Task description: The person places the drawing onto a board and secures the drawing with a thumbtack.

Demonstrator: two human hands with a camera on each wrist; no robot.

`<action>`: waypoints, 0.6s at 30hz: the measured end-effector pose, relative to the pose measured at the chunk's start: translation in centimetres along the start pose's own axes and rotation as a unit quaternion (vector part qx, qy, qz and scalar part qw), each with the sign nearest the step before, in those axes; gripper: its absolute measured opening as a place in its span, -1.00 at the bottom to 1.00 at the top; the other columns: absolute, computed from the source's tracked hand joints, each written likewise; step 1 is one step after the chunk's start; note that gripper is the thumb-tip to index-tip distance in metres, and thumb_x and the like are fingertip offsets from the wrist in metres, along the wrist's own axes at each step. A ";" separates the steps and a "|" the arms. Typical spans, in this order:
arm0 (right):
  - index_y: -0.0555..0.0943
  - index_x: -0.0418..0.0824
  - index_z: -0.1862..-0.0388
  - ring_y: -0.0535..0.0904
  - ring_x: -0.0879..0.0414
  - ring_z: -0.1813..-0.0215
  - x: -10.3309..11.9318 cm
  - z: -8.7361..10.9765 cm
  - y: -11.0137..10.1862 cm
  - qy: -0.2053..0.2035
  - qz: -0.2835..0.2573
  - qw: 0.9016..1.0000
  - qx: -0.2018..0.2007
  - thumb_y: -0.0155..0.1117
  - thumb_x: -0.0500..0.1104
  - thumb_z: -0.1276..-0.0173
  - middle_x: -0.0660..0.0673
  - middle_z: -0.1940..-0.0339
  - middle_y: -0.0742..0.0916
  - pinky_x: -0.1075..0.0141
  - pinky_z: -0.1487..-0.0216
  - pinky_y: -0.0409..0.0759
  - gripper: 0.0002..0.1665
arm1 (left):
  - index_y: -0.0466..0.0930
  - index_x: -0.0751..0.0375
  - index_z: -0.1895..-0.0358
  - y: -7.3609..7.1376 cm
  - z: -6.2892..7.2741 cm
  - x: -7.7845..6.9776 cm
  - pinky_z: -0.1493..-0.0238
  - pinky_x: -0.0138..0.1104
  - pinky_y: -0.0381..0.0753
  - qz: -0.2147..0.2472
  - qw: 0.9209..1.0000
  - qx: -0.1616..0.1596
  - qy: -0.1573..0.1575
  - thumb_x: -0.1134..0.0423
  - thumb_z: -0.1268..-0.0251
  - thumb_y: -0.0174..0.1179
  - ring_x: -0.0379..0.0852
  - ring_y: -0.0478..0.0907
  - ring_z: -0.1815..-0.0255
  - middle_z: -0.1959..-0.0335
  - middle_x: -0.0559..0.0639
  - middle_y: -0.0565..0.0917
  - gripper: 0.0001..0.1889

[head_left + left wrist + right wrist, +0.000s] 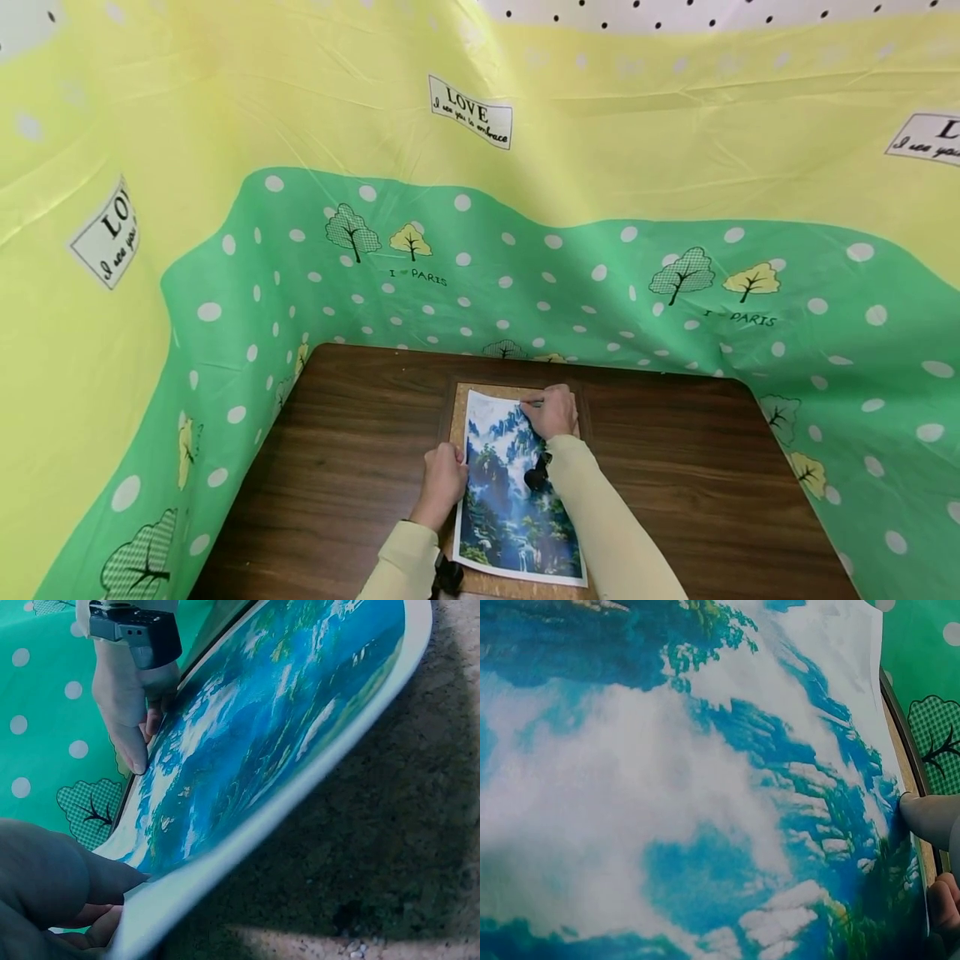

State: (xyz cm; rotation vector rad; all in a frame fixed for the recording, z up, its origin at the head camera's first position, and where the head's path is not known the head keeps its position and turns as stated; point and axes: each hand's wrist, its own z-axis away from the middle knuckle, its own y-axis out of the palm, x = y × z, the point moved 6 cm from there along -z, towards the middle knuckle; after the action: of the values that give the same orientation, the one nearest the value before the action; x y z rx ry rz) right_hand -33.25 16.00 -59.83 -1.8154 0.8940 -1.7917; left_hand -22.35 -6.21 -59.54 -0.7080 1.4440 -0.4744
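Note:
A glossy landscape print [498, 500] of blue mountains and mist lies over a cork board [459, 412] with a dark frame. My left hand [442, 479] pinches the print's left edge between thumb and fingers; in the left wrist view that edge curves up off the cork [360, 825]. At the far edge, toward the right corner, my right hand [557, 412] holds the print with its fingertips. The right wrist view shows a thumb [930, 817] on the paper's margin and curled fingers below it, partly out of frame.
The board lies on a dark wood-grain table [675, 467]. A yellow and green printed curtain [525, 275] hangs behind the table and along both sides. Each wrist wears a small black camera, the right one [537, 475] overlapping the print in the head view.

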 end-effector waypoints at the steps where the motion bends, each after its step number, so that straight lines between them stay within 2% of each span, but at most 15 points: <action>1: 0.89 -0.20 0.30 0.47 -0.27 -0.26 0.1 0.0 0.0 0.000 -0.001 1.000 -0.001 0.55 -0.18 -0.35 -0.39 -0.22 0.60 -0.29 -0.28 0.39 -0.90 | 0.28 0.10 0.61 0.0 0.0 0.0 0.52 -0.30 0.28 0.001 1.000 0.002 -0.001 0.53 -0.25 0.37 -0.09 0.30 0.57 0.63 -0.05 0.27 -0.53; 5: 0.89 -0.20 0.31 0.46 -0.26 -0.26 -0.1 0.0 0.3 0.010 -0.009 1.000 -0.001 0.55 -0.18 -0.34 -0.39 -0.24 0.59 -0.22 -0.31 0.39 -0.91 | 0.27 0.11 0.62 0.0 0.0 0.0 0.52 -0.31 0.24 -0.004 1.000 0.002 0.004 0.54 -0.24 0.37 -0.10 0.25 0.58 0.64 -0.07 0.21 -0.52; 12: 0.89 -0.17 0.34 0.47 -0.24 -0.21 -0.5 -0.2 0.7 0.016 -0.017 1.000 -0.010 0.56 -0.19 -0.31 -0.36 -0.22 0.59 -0.18 -0.26 0.41 -0.92 | 0.05 0.01 0.62 0.1 0.1 -0.1 0.52 -0.32 0.07 -0.017 1.000 0.001 0.016 0.55 -0.27 0.32 -0.16 0.00 0.61 0.62 -0.15 -0.02 -0.40; 18: 0.89 -0.19 0.32 0.47 -0.25 -0.21 -0.4 -0.4 0.7 0.015 -0.021 1.000 -0.011 0.56 -0.19 -0.31 -0.37 -0.21 0.59 -0.18 -0.29 0.39 -0.92 | 0.09 0.01 0.62 0.1 0.0 0.0 0.52 -0.31 0.11 -0.017 1.000 0.005 0.006 0.54 -0.27 0.33 -0.14 0.05 0.60 0.62 -0.13 0.03 -0.42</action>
State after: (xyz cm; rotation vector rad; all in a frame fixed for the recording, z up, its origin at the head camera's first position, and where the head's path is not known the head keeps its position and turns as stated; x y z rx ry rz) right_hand -33.69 15.86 -60.58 -1.8392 0.8953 -1.8464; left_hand -22.34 -6.08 -59.61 -0.7229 1.4420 -0.5123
